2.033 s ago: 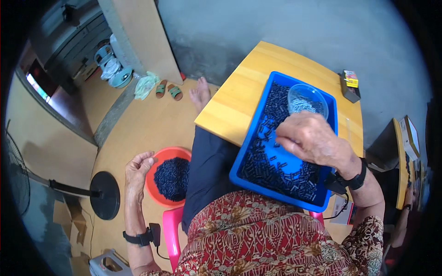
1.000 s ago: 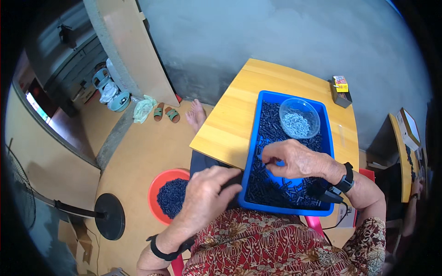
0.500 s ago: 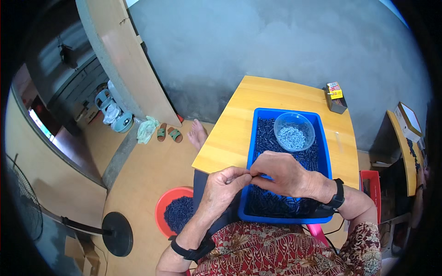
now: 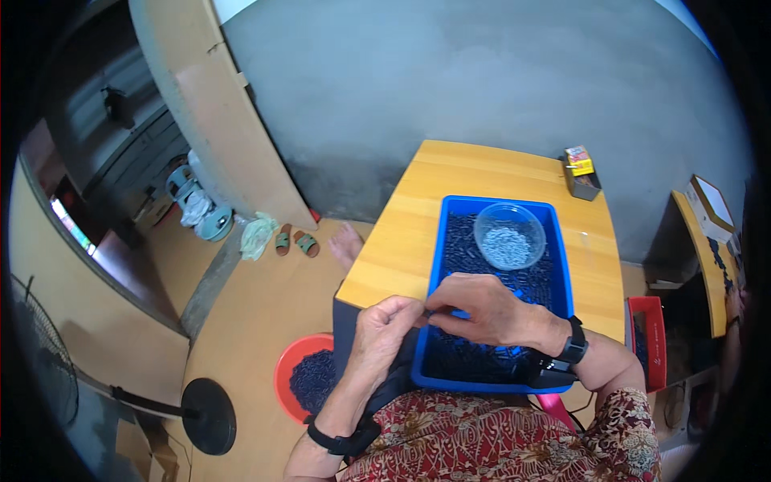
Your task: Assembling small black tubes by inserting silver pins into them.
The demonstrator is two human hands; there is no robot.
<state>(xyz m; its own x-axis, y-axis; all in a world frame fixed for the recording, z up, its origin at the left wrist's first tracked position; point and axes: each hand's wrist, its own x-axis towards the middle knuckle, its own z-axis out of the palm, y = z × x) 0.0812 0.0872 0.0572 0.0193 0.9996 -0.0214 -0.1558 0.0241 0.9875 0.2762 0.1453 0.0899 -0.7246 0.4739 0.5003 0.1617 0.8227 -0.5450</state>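
Note:
My left hand (image 4: 380, 333) and my right hand (image 4: 487, 312) meet fingertip to fingertip at the left rim of a blue tray (image 4: 566, 277). Both are closed in a pinch; a small dark piece shows between them, too little of it to name. Many small dark pieces (image 4: 458, 357) fill the tray, which sits on the wooden table. At the tray's far end, a clear round tub (image 4: 536, 225) rests on those pieces. Inside it lie small silvery metal parts (image 4: 507, 247). My right hand hangs over the tray's middle and hides part of its contents.
On the floor to the left stands a red basin (image 4: 283, 377) of dark pieces, near a fan's round black base (image 4: 209, 416). A grey box (image 4: 584, 186) sits at the table's far right corner. Right of the table is a red crate (image 4: 657, 345); another person's hand (image 4: 734, 305) shows beyond.
Both hands have shifted slightly left, still fingertip to fingertip. The whole view has tilted a little, so the table and tray sit slightly lower.

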